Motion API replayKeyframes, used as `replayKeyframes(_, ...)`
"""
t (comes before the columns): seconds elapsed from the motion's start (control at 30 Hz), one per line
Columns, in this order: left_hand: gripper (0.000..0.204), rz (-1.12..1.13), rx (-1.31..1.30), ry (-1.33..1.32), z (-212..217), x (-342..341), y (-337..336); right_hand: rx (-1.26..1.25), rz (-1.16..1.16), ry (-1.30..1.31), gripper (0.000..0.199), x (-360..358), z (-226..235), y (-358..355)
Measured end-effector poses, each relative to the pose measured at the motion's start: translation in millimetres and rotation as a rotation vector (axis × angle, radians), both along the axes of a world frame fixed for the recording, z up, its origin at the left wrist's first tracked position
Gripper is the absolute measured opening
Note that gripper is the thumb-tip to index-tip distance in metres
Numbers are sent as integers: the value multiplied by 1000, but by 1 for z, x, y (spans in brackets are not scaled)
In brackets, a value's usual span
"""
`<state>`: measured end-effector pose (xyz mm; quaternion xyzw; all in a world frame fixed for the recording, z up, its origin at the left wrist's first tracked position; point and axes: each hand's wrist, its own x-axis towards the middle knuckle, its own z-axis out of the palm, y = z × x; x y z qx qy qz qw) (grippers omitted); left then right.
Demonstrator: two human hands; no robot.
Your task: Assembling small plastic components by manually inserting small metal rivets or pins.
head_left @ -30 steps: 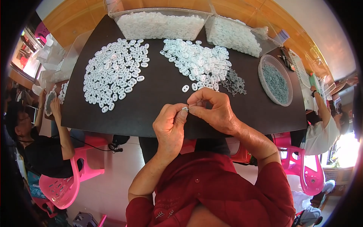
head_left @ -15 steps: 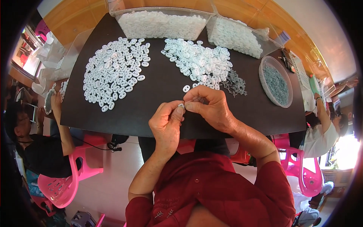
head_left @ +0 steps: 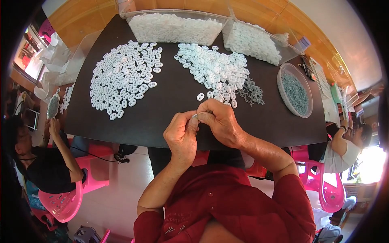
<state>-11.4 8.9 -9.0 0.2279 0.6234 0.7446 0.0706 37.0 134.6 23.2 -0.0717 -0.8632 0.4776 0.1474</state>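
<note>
Over the near part of the dark table, my left hand point(head_left: 181, 135) pinches a small white oval plastic piece point(head_left: 195, 116) between thumb and fingertips. My right hand point(head_left: 222, 121) meets it there, its thumb and forefinger pressed on the same piece. Anything smaller between the fingertips is hidden. Just beyond my right hand lies a heap of white oval pieces with two holes point(head_left: 219, 67), a few of them strayed toward me. Beside it is a small pile of grey pins point(head_left: 252, 92). A wider spread of like white ovals point(head_left: 119, 77) covers the table's left.
Two clear bins of white pieces, one left point(head_left: 219, 41) and one right point(head_left: 291, 54), stand at the back. A round clear tub point(head_left: 280, 87) of grey pins is at right. People work at either side, on pink chairs point(head_left: 60, 204).
My right hand has closed in on my left, its fingertips now pressing the white piece. The person at left has drawn their hands lower, and the person at right has shifted.
</note>
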Motion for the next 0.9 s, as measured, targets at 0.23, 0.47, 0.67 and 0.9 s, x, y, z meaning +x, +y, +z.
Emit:
replayKeyframes(0.23,17,-40,157,-282,6,-13,-9,148,-92,132,11,-8,12,39)
replayKeyframes(0.47,17,-30,120,-298,5,-17,-8,868,91,237,21,-34,-2,50)
replayKeyframes(0.67,17,-82,160,-325,1,-19,-10,866,165,258,13,-43,-9,49)
replayKeyframes(0.9,18,-91,172,-320,2,-20,-11,6,88,-80,11,-27,3,38)
